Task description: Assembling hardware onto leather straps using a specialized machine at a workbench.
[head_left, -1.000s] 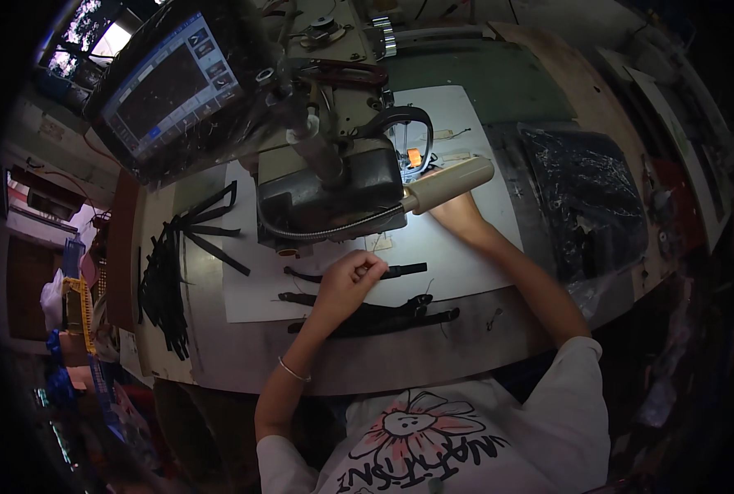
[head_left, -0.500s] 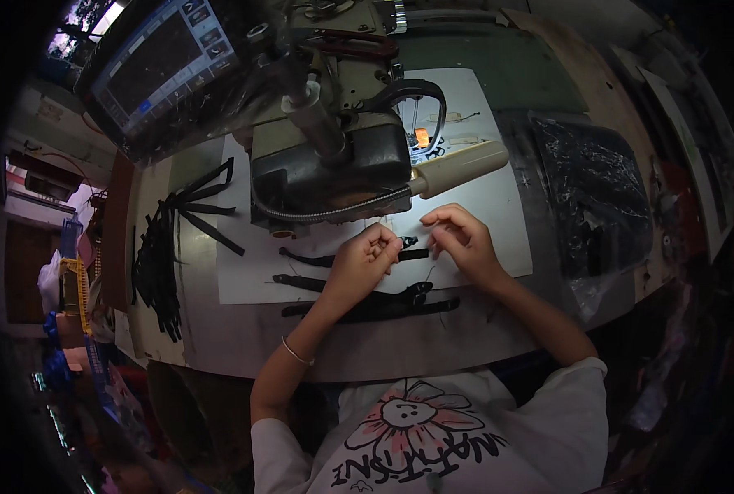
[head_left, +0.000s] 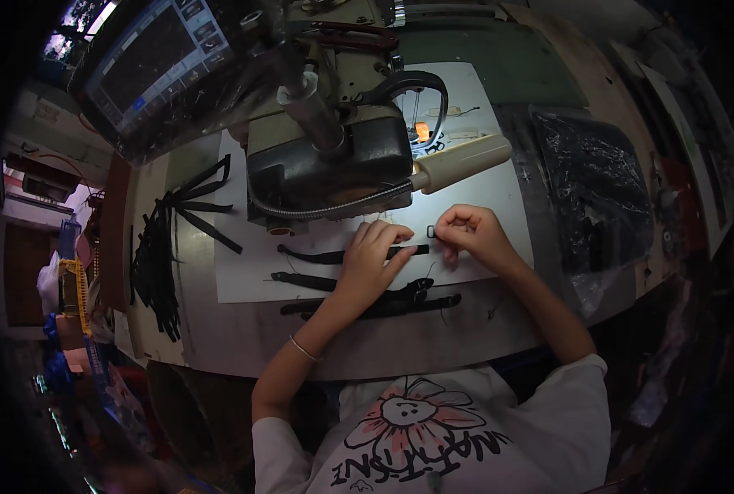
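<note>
My left hand (head_left: 373, 257) lies over a black strap (head_left: 309, 255) on the white sheet, with fingers and thumb closed round it. The strap's cut end (head_left: 421, 249) sticks out to the right of the thumb. Just right of that end, my right hand (head_left: 475, 235) pinches a small dark rectangular ring (head_left: 431, 232) between thumb and forefinger. The ring is held apart from the strap. Nearer to me lie more black straps (head_left: 301, 282), partly hidden by my left forearm.
A sewing machine head (head_left: 330, 165) with a lit needle area stands beyond my hands. A pale lamp (head_left: 466, 163) juts out to its right. Black strips (head_left: 157, 280) are heaped at the left, below a screen (head_left: 153, 74). A plastic-wrapped dark bundle (head_left: 593, 189) lies at the right.
The small dark piece that was at my left fingertips is gone from there, and a ring shows in my right hand. My left hand has flattened onto the strap; my right fingers have closed.
</note>
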Demonstrator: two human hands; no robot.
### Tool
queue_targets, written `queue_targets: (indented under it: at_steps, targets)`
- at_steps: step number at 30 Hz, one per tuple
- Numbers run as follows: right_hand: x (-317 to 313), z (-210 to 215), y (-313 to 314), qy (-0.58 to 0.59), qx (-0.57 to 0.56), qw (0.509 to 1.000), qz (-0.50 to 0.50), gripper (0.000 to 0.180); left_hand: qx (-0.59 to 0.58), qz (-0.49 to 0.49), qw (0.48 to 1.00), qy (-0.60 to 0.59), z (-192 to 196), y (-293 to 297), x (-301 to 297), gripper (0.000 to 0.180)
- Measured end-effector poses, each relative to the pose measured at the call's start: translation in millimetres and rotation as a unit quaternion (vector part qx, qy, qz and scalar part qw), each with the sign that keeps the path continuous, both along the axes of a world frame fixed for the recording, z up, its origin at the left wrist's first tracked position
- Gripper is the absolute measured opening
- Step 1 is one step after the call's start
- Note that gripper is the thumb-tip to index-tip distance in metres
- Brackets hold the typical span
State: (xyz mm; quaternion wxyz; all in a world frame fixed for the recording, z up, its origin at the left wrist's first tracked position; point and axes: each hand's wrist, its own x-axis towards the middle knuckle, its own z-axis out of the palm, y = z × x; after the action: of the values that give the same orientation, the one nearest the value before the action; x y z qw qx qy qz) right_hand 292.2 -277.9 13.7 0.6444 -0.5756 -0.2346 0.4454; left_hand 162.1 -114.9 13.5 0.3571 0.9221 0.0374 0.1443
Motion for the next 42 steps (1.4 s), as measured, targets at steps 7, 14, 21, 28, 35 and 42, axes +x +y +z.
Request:
queue_targets:
  at_steps: [7,14,21,28,35,42]
  targets:
    - [-19.0,-4.8,-8.4,-0.193,-0.016,0.981,-0.019,0.006,-0.025,-0.016,0.998,0.063,-6.7,7.0,4.5,0.018]
    - [-29.7,-13.8,10.6,-0.186,0.03,0.982,-0.023,0.007,-0.086,-0.012,0.995,0.05,-4.2,15.1,-1.2,0.017]
    - [-27.1,0.1,17.2,-0.243,-0.011,0.965,-0.102,0.007,-0.164,0.084,0.983,0.008,-8.0,17.2,-5.7,0.014]
    - [-43.2,-1.3,24.5,-0.428,-0.012,0.894,-0.135,0.009,-0.099,0.068,0.992,-0.047,-11.6,16.7,-5.9,0.012]
    - [-47.1,-10.8,27.8,-0.574,-0.001,0.806,-0.144,0.013,-0.065,0.05,0.995,-0.051,-10.4,11.2,-7.0,0.011]
    - [-48.1,-13.3,28.7,-0.595,0.018,0.794,-0.123,0.014,0.01,0.068,0.994,-0.08,-12.4,8.1,-8.0,0.01]
